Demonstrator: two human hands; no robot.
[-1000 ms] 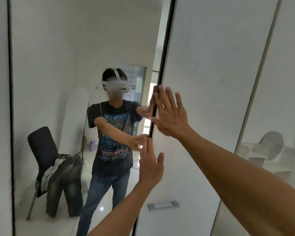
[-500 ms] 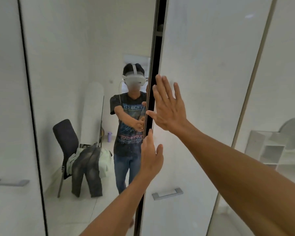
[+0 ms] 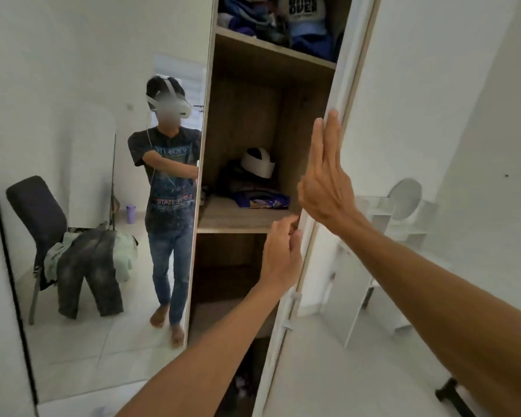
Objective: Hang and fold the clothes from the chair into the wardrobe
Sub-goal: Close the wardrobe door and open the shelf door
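Here the door (image 3: 403, 109) edge is gripped by the left hand (image 3: 280, 257), pressed flat-fingered by the right hand (image 3: 325, 185); an open shelf (image 3: 232, 218) is seen at ten o'clock.

Single head-worn view, forward and slightly down, close before wardrobe (image 3: 253, 130).
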